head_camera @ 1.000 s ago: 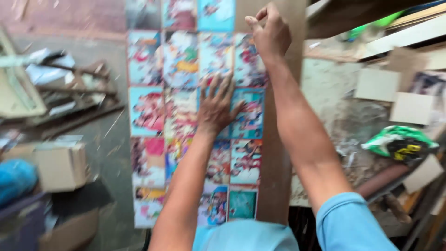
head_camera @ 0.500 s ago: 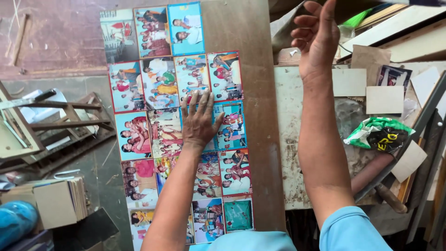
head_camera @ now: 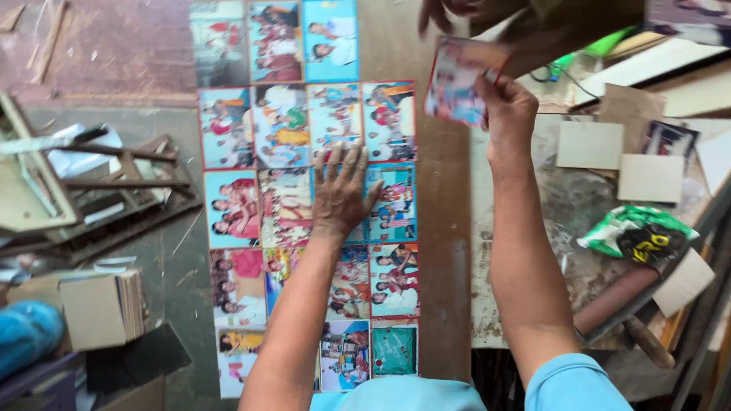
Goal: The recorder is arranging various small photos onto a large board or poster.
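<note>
A long brown board carries rows of colourful printed photos laid edge to edge. My left hand lies flat with fingers spread on the photos near the middle of the board. My right hand is raised beyond the board's right edge and grips one loose photo by its right side. Another person's hand shows at the top edge, just above that photo.
Small blank square boards and a green and white crumpled bag lie on the grubby table at right, with a wooden roller. At left are a stack of square boards, wooden frame pieces and a blue object.
My right hand was empty and open up high; it now holds a loose photo above the board's right side. My left hand has stayed flat on the photos.
</note>
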